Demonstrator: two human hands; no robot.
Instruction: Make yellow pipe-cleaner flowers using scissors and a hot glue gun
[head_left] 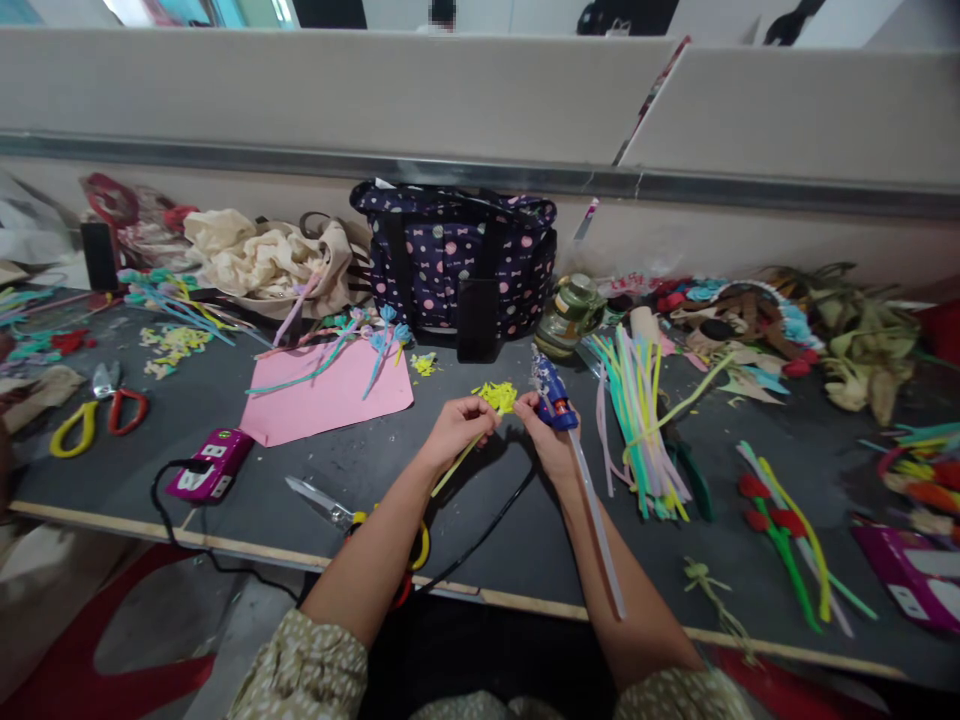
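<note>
My left hand [466,422] is closed in a pinch on a thin, pale yellow pipe-cleaner stem [454,470], which slants down toward the table's front. A cluster of bright yellow pieces [498,394] shows at the fingertips, between both hands; I cannot tell how much of it is fixed to the stem. A blue hot glue gun [553,392] is in my right hand [551,440], nozzle pointing away, with a long clear glue stick [598,525] out of its back over the forearm. The right thumb and fingertips come close to the yellow pieces.
Yellow scraps [424,364] lie beyond my hands, near a pink sheet [330,395] with craft stems. Scissors [330,505] lie partly under my left forearm. A patterned bag [442,260], a phone [478,320] and a jar [570,315] stand behind. Pipe cleaners [641,430] lie right.
</note>
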